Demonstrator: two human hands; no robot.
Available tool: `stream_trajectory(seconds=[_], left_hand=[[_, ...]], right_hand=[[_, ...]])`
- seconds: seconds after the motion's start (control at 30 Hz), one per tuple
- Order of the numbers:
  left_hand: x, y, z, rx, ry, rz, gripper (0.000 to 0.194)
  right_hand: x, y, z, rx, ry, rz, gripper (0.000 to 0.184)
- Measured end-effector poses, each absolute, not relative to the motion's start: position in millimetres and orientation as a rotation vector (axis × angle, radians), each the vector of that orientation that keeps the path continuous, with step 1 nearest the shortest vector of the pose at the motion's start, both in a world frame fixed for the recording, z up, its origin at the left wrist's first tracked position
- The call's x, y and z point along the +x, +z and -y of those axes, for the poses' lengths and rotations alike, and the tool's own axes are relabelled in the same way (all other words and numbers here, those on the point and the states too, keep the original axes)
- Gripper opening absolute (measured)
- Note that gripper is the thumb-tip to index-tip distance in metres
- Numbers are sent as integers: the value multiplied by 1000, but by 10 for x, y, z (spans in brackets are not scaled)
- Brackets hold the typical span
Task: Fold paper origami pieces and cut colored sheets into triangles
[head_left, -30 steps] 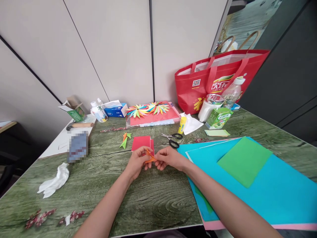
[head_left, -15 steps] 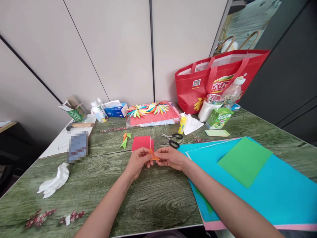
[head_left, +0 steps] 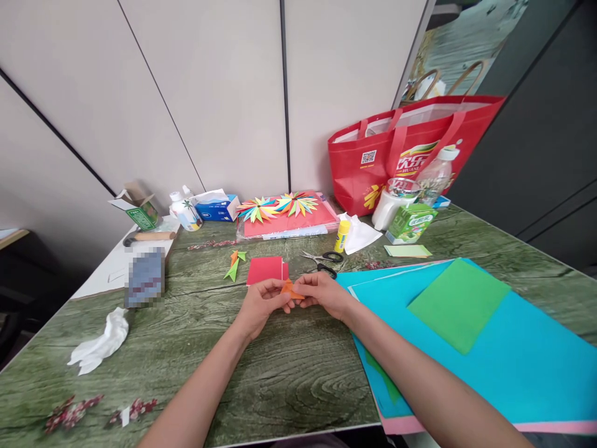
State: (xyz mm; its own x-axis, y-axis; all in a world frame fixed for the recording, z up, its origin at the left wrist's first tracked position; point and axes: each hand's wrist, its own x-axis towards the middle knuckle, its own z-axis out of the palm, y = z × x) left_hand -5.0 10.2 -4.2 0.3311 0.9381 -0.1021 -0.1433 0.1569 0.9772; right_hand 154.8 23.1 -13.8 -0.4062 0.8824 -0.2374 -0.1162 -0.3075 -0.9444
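Note:
Both of my hands meet over the middle of the green wood-grain table (head_left: 280,373). My left hand (head_left: 260,303) and my right hand (head_left: 323,293) pinch a small folded orange paper piece (head_left: 290,289) between their fingertips. Just behind them lies a stack of red square paper (head_left: 265,270). Black-handled scissors (head_left: 323,261) lie behind my right hand. Two small folded pieces, orange and green (head_left: 234,263), rest to the left of the red stack.
Large blue sheets (head_left: 489,361) with a green sheet (head_left: 459,302) on top cover the right side. At the back stand a red bag (head_left: 401,149), colourful paper stars (head_left: 277,205), a glue stick (head_left: 342,235), a tissue box (head_left: 217,205) and bottles. A crumpled tissue (head_left: 100,342) lies left.
The orange piece has been worked between my fingertips and has turned slightly. Both hands have drifted a little away from me, toward the red stack.

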Motion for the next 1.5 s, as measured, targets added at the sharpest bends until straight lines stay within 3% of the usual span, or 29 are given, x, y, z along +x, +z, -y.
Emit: stream_trajectory(seconds=[0.13,0.4,0.57,0.83,1.3,1.5], left_hand=[[-36,-85,-112,1148,984,-1003,22],[-38,-79,-122,1097,1104,-1053,20],[-34,-71,-126,1095,1104,-1064,21],[-49,-121,-158,1005,1128,-1015,27],[-12,-68,-115,1066,1090,-1034,27],[-61,-62,-137,891,897,-894,28]], right_hand=[[1466,-146,-192,-1110,1547,1382,27],[1457,-162,-180,-956,1691,1238,27],[1458,-184,-182,-1027,1606,1283,21],[1373,-256,-183,-976,1364,1374,27],[1379,-244,-193,-1038,1387,1295,21],[1401,-192,-189,-1034,1470,1236,21]])
